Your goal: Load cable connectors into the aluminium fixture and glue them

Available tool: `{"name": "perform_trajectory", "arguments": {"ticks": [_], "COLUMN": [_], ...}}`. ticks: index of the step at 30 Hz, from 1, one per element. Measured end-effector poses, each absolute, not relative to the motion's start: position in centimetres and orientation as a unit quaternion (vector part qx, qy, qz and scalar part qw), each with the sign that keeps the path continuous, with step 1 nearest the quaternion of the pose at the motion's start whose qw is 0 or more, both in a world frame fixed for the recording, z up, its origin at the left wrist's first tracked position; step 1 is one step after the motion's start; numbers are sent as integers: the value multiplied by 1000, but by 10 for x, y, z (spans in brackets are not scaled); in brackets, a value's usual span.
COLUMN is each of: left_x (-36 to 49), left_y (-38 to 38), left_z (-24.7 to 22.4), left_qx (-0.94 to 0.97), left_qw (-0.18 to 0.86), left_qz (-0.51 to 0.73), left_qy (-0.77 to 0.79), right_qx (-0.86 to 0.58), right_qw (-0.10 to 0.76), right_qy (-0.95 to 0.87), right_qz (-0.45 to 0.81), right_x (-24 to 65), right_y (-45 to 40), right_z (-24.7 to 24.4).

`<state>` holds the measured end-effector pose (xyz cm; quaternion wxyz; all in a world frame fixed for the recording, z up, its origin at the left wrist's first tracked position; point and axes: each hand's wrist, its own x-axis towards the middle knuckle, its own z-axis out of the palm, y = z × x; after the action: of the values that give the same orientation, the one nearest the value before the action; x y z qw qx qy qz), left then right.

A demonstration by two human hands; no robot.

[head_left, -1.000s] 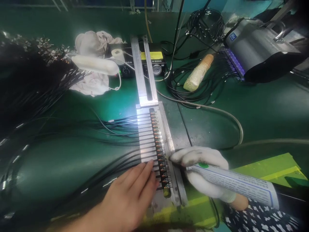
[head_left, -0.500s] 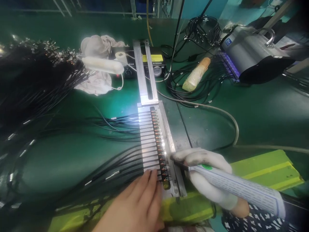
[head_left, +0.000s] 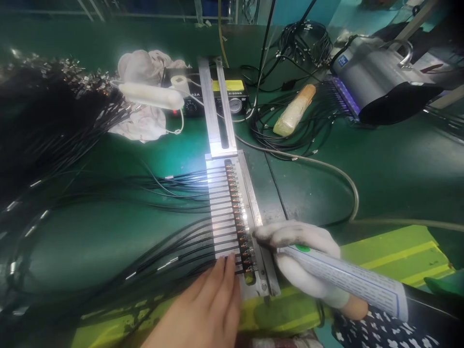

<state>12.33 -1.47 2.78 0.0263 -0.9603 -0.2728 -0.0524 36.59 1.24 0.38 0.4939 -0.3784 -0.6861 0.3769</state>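
Note:
A metal fixture holds a row of black cables, their stripped ends lined up in a dark slot along its right side. My left hand, bare, rests its fingertips on the fixture's lower left edge, over the nearest cables; its fingers are pressed together, and whether anything is under them is hidden. My right hand, in a white glove, is closed around a pen-shaped tool with a white printed label. The tool's dark tip end is at the fixture's right rail.
Behind the fixture stands a black control box with a white tube-shaped device. A cable bundle lies left. At the back right are a wrapped handle and a silver lamp housing. Yellow-green tape covers the front edge.
My right hand and the labelled tool have shifted slightly left, toward the fixture's rail. My left hand stays in almost the same place.

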Motion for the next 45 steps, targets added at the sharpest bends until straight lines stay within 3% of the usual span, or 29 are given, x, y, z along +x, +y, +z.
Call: {"name": "perform_trajectory", "arguments": {"ticks": [45], "left_x": [119], "left_y": [-11], "left_z": [32], "left_qx": [-966], "left_qw": [17], "left_qz": [-30], "left_qy": [-255], "right_qx": [-357], "right_qw": [502], "right_qy": [-690], "right_qz": [380], "right_x": [365], "right_y": [17], "right_z": [11]}}
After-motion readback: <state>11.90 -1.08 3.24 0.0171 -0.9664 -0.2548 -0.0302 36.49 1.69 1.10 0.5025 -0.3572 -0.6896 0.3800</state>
